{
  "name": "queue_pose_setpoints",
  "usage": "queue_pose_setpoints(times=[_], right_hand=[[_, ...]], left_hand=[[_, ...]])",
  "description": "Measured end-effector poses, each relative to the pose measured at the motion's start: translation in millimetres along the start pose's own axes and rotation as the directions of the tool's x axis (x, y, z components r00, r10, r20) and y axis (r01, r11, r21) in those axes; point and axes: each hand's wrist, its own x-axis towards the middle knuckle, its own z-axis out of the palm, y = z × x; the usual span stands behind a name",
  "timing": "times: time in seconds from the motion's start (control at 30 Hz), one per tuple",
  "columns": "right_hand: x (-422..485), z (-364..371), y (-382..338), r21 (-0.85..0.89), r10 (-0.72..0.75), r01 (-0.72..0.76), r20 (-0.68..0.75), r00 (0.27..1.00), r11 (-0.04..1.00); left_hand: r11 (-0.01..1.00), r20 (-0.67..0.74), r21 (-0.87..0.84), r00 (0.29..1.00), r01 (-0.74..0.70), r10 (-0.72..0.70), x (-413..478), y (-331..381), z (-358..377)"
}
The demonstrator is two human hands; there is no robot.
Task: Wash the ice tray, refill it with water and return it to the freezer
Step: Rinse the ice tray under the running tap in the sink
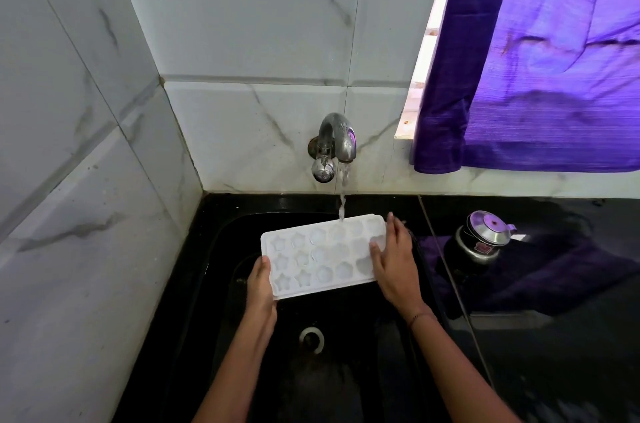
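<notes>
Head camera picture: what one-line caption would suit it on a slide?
Both hands, left hand and right hand, hold a white ice tray under the running tap over a black sink.

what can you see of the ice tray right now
The ice tray is white, looks plastic, rectangular, with rows of star- and flower-shaped moulds facing up. It is held roughly level above the black sink. The left hand grips its near-left corner, the right hand its right end. Water from the tap lands on its far edge.
</notes>
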Motion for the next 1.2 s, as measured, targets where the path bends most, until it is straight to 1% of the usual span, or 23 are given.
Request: queue_pose_setpoints(times=[0.03, 0.07, 0.1, 0.3, 0.33, 0.4, 0.5, 0.57, 0.63, 0.7, 0.77, 0.87, 0.9, 0.93, 0.97, 1.03, 1.07, 1.1, 1.2], right_hand=[[2.0, 2.0, -0.3, -0.186, -0.067, 0.062, -0.022, 0.997, 0.981], [4.0, 3.7, -2.2, -0.309, -0.109, 0.093, -0.034, 0.993, 0.946], [5.9, 5.0, -5.2, -0.378, -0.127, 0.101, -0.045, 0.991, 0.92], [10.5, 19.7, -35.6, -0.534, -0.089, 0.046, -0.055, 0.995, 0.844], [8.7, 24.8, -42.9, -0.539, -0.095, 0.069, -0.019, 0.995, 0.84], [-1.8, 40.7, -61.9, -0.512, -0.144, 0.163, 0.077, 0.987, 0.843], [-21.8, 63.3, -86.4, -0.438, -0.279, 0.358, 0.235, 0.931, 0.824], [-24.5, 63.8, -90.1, -0.403, -0.319, 0.429, 0.312, 0.895, 0.809], [-22.8, 58.5, -85.4, -0.394, -0.368, 0.503, 0.37, 0.853, 0.769], [-24.2, 55.5, -75.9, -0.374, -0.439, 0.619, 0.464, 0.769, 0.691], [-28.7, 53.5, -64.3, -0.355, -0.502, 0.707, 0.516, 0.694, 0.612], [-35.0, 50.2, -45.7, -0.329, -0.559, 0.769, 0.54, 0.629, 0.548], [-37.2, 47.2, -38.1, -0.32, -0.557, 0.769, 0.543, 0.628, 0.554], [-37.5, 42.2, -30.6, -0.323, -0.528, 0.744, 0.545, 0.651, 0.585], [-35.8, 35.8, -22.6, -0.349, -0.483, 0.692, 0.521, 0.704, 0.632], [-26.6, 20.8, -3.7, -0.401, -0.363, 0.507, 0.382, 0.85, 0.763], [-20.0, 14.0, 4.5, -0.409, -0.285, 0.403, 0.321, 0.903, 0.819], [-13.0, 8.4, 8.0, -0.423, -0.219, 0.32, 0.271, 0.937, 0.848], [4.2, 6.5, -8.0, -0.5, -0.13, 0.192, 0.157, 0.979, 0.844]], left_hand=[[1.0, -0.002, -0.015, 1.0, 0.006, -0.006, -0.5, -2.2, 2.1], [0.999, -0.003, -0.039, 1.0, 0.017, -0.017, -0.8, -4.4, 3.6], [0.997, 0.0, -0.066, 1.0, 0.03, -0.03, -1.5, -6.4, 5.3], [0.984, 0.009, -0.164, 0.997, 0.074, -0.073, -2.8, -15.3, 12.3], [0.981, 0.019, -0.175, 0.997, 0.082, -0.08, -3.1, -15.9, 15.6], [0.975, 0.07, -0.189, 0.992, 0.114, -0.103, -6.2, -17.7, 25.6], [0.96, 0.197, -0.192, 0.967, 0.202, -0.164, -11.2, -22.0, 36.0], [0.948, 0.229, -0.211, 0.955, 0.239, -0.19, -11.4, -24.9, 33.9], [0.958, 0.178, -0.209, 0.971, 0.198, -0.162, -9.5, -24.2, 28.7], [0.967, 0.115, -0.2, 0.984, 0.156, -0.134, -3.4, -24.7, 22.0], [0.967, 0.049, -0.205, 0.988, 0.153, -0.146, 3.2, -24.8, 17.1], [0.974, -0.014, -0.183, 0.991, 0.131, -0.136, 9.1, -22.6, 14.1], [0.978, -0.031, -0.179, 0.993, 0.11, -0.117, 10.7, -21.2, 13.0], [0.981, -0.054, -0.173, 0.994, 0.086, -0.096, 11.7, -18.4, 10.9], [0.984, -0.077, -0.169, 0.994, 0.06, -0.074, 13.9, -16.6, 8.3], [0.986, -0.108, -0.167, 0.993, 0.026, -0.045, 20.5, -13.6, 0.3], [0.987, -0.114, -0.157, 0.993, 0.024, -0.042, 24.4, -13.6, -3.9], [0.989, -0.119, -0.144, 0.992, 0.028, -0.046, 26.4, -14.3, -6.9], [0.988, -0.104, -0.139, 0.991, 0.067, -0.081, 19.0, -14.9, -3.5]])
